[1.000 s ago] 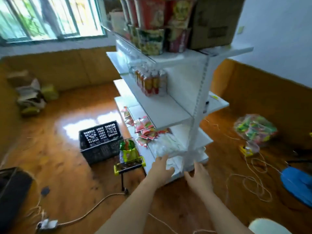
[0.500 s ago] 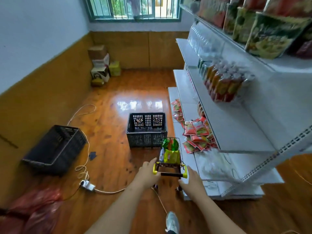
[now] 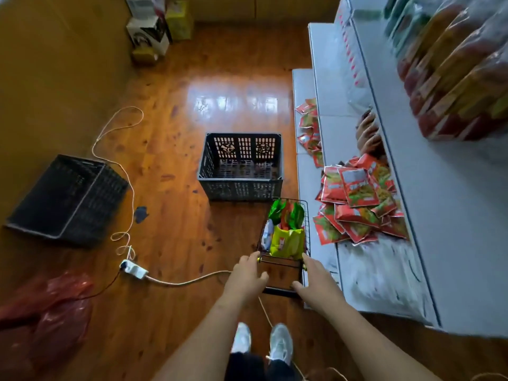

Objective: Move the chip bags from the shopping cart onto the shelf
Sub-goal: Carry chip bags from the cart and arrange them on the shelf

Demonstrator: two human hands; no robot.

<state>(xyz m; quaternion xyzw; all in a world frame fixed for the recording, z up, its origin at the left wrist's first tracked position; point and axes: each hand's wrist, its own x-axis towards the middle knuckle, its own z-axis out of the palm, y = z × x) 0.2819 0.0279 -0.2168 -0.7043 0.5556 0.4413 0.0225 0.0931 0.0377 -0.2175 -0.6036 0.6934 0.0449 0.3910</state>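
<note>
While your two forearms reach forward from the bottom of the view, your white shoes (image 3: 261, 340) stand side by side on the wooden floor (image 3: 176, 149) at 6 o'clock, with a pale cord running between them. Your left hand (image 3: 246, 276) lies palm-down at the left end of the shopping cart (image 3: 283, 281) handle, fingers extended and only lightly bent, the fingertips touching the yellow cap at that corner; it is not wrapped around the bar. Your right hand (image 3: 313, 279) mirrors it at the right end, palm down, fingers fairly straight, the thumb resting near the black handle bar. Whether either hand truly grips the bar you cannot tell from this angle, but neither looks closed around it.

Just beyond your hands, the small black wire cart holds the chip bags (image 3: 287, 229): a yellow bag nearest you, green and red ones upright behind it, a pale one at the left side. At 3 o'clock from the cart, just beside it, the white shelf (image 3: 445, 229) carries a loose heap of red snack packets (image 3: 357, 204) on a lower tier, with clear-wrapped goods nearer you.

At 9 o'clock, a white power strip (image 3: 134, 268) lies on the floor with its cord looping away, and red plastic bags (image 3: 46, 306) sit at 8 o'clock. Ahead at 12 o'clock, close to the cart's front, stands a dark grey crate (image 3: 240, 188); a black crate (image 3: 68, 199) lies tilted at 10 o'clock. Far off by the wall, cardboard boxes (image 3: 154, 28) are stacked.
</note>
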